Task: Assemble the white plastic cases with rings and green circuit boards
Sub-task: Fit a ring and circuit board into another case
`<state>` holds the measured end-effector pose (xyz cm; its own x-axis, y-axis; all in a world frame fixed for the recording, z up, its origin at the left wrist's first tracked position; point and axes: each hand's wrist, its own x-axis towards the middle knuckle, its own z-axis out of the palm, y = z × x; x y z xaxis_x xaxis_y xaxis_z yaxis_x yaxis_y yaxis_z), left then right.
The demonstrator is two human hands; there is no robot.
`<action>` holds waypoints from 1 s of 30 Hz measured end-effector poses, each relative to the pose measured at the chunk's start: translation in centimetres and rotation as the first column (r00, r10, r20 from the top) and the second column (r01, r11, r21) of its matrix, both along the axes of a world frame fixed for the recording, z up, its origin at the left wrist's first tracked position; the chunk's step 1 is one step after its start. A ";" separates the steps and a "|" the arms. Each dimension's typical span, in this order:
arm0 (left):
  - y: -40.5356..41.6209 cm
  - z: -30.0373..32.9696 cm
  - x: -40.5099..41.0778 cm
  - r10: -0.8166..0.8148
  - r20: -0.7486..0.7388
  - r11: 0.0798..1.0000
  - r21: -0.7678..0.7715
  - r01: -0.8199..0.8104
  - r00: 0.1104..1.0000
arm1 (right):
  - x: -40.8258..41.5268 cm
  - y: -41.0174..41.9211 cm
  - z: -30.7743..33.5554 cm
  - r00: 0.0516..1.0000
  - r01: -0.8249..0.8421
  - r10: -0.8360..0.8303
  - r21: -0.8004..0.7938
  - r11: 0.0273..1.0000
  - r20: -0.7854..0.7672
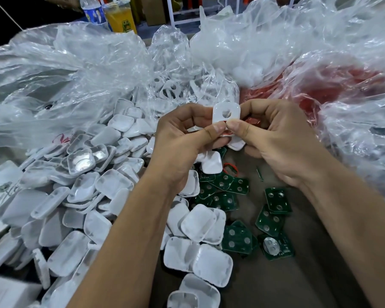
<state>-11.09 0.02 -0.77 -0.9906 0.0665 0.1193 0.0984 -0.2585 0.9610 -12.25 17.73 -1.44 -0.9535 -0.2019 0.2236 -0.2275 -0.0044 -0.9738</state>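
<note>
Both hands meet above the table's middle and pinch one white plastic case piece (226,113) with a round hole in it. My left hand (182,138) grips its left side, thumb at the lower edge. My right hand (273,138) grips the right side, thumb beside the left thumb. A thin red ring (225,134) shows just under the thumbs. A large heap of white cases (93,185) lies at the left. Several green circuit boards (238,238) are scattered below the hands. A loose red ring (230,168) lies by the boards.
Crumpled clear plastic bags (87,70) cover the back; one at the right holds red parts (342,85), one in the middle holds white frames (171,90). A water bottle (93,12) and an orange drink cup (120,16) stand far back left. White boxes (0,187) sit at the left edge.
</note>
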 end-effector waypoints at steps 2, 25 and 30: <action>0.1 0.0 0.0 0.016 0.000 1.000 0.004 -0.016 1.000 | 0.0 -0.1 -0.1 0.998 0.039 -0.037 0.050 0.998 -0.043; 0.1 1.3 0.4 -0.052 0.147 0.985 0.171 0.026 0.988 | 0.1 -0.1 0.3 0.968 -0.010 0.016 -0.028 1.000 0.250; -0.3 1.6 0.3 -0.036 0.150 0.977 0.211 0.004 0.988 | 0.2 -0.4 0.3 0.964 0.170 -0.128 -0.170 0.971 0.232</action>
